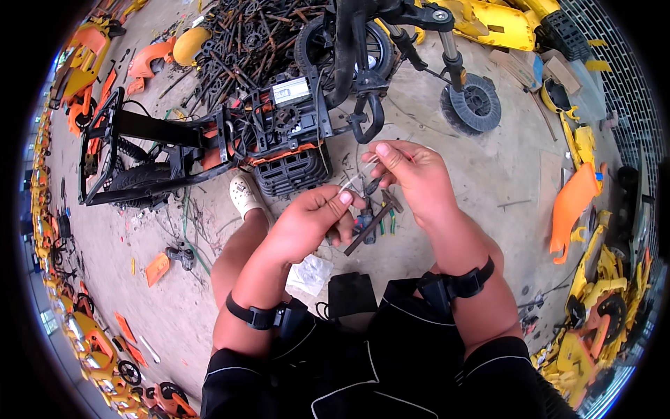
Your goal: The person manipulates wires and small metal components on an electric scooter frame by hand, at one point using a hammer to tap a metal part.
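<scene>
Between my two hands runs a thin whitish strand (351, 180), a wire or narrow strip too fine to tell. My left hand (307, 218) pinches its lower end between thumb and fingers. Higher up and to the right, my right hand (417, 178) pinches the other end, with a bit of red wire showing by its fingers. A hammer (364, 232) lies on the floor under the hands, beside green-handled pliers (392, 222). Just beyond stands a stripped black scooter frame (227, 150) with exposed wiring and a black crate-like box (293, 173) at its side.
Rusty metal parts (244, 63) are heaped behind the frame. A wheel (473, 105) stands at the far right. Yellow and orange panels (576, 209) line both sides. A clear plastic bag (310, 274) and a power tool (181, 257) lie on the floor.
</scene>
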